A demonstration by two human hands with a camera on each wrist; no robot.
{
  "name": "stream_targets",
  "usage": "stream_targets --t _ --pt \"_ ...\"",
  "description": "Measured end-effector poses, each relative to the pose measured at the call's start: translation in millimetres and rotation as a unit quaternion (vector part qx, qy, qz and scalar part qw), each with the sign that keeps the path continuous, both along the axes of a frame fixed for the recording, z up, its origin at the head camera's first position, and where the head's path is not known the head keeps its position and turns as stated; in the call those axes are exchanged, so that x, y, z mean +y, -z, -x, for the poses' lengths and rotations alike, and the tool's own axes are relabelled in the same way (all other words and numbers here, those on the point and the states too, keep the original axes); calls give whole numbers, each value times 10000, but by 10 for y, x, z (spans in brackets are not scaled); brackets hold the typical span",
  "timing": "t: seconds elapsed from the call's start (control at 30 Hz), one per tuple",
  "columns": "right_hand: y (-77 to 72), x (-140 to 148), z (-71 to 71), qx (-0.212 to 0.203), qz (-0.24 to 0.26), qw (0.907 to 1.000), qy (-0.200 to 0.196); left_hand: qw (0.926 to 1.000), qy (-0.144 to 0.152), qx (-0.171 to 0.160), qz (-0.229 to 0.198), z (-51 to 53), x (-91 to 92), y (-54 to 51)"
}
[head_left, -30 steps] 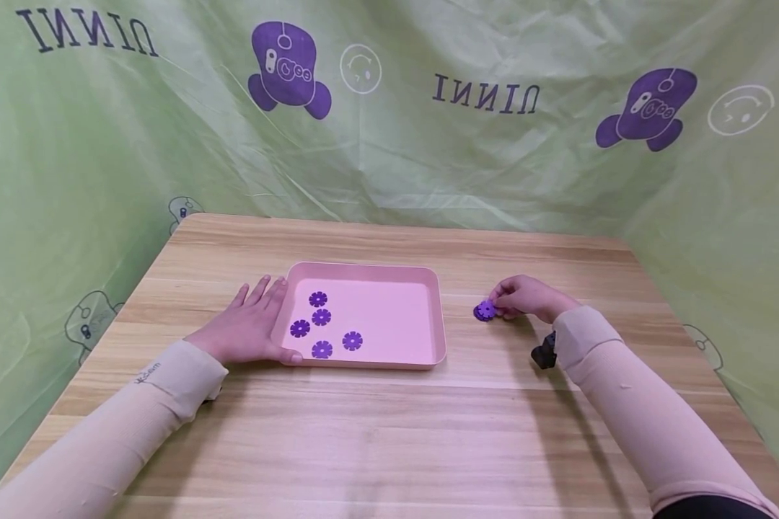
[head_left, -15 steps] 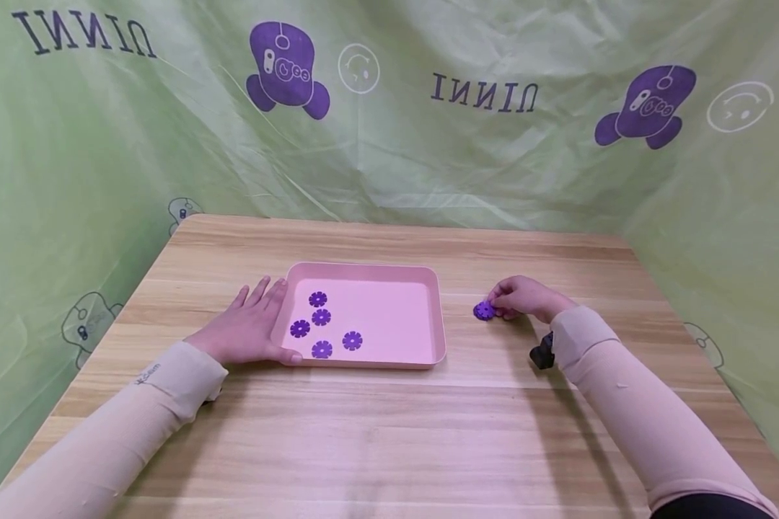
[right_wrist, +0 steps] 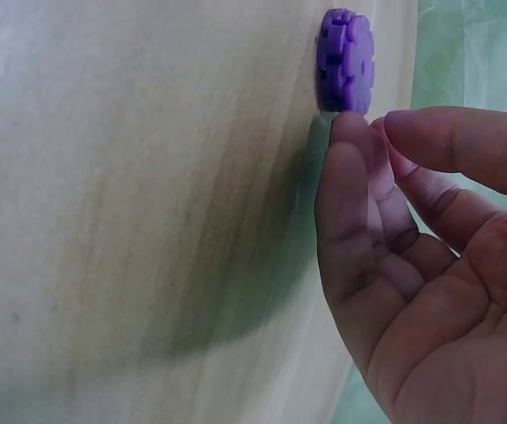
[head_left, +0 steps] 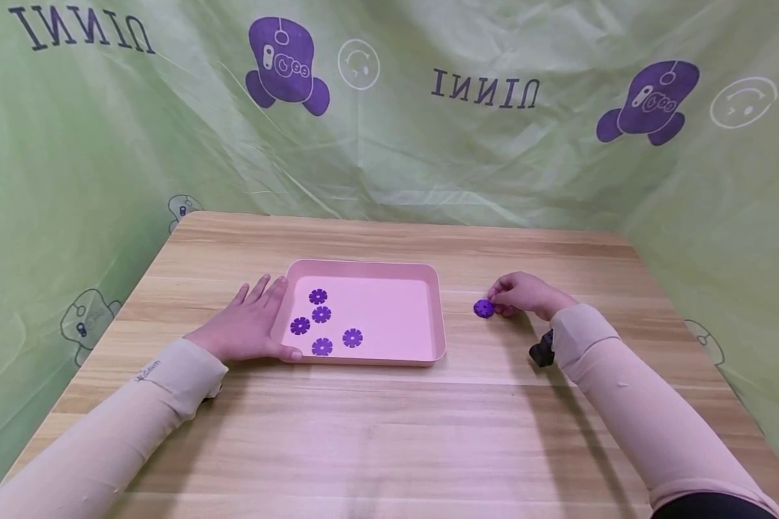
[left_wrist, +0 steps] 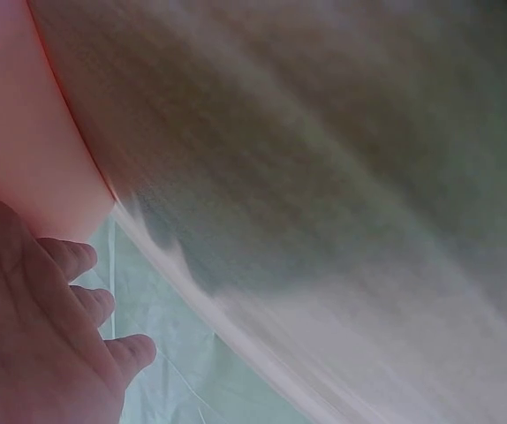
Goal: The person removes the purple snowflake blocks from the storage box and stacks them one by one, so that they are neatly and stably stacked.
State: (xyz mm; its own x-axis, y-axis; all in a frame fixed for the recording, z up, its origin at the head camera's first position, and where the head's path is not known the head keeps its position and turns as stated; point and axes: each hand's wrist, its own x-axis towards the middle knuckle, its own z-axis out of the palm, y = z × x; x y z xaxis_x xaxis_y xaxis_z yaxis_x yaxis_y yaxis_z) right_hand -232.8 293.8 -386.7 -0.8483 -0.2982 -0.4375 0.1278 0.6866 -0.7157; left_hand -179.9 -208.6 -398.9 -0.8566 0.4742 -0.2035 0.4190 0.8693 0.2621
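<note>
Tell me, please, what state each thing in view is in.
Pink tray: upright, uncovered.
Five purple discs: lying flat in the tray, unstacked.
Disc stack: more than one layer, right of the tray.
Left hand: open, fingers spread against the tray's left side.
Right hand: fingers bent, tips at the stack's edge; grip unclear.
Sleeves: cuffs folded back.
Green cloth: hanging, creased.

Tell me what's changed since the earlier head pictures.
The right hand brought the top disc down and slightly left, so the purple stack now sits lined up; whether it has let go, I can't tell. Unchanged: the left hand spread against the pink tray, and the five discs inside.
</note>
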Motion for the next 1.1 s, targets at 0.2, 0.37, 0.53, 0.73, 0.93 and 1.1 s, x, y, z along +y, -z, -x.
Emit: stream_targets --t 0.2,0.37,0.53,0.73,0.93,1.1 --pt "-67 -85 -5 371 -740 9960 -341 10000 -3 -15 17 4 -2 -7" --pt "-66 -237 -8 539 -1070 9908 -635 10000 10 -1 0 6 -2 -16" --pt "-32 -362 -4 811 -1419 9831 -829 10000 30 -7 23 4 -1 -7" --pt "-37 -410 8 879 -1543 9802 -878 10000 31 -5 18 11 -7 6" --pt "-51 -407 23 718 -1507 9815 -937 10000 28 4 -6 26 -9 11" --pt "-38 -415 21 1014 -1711 9731 -1167 10000 10 -24 -56 20 -10 17"
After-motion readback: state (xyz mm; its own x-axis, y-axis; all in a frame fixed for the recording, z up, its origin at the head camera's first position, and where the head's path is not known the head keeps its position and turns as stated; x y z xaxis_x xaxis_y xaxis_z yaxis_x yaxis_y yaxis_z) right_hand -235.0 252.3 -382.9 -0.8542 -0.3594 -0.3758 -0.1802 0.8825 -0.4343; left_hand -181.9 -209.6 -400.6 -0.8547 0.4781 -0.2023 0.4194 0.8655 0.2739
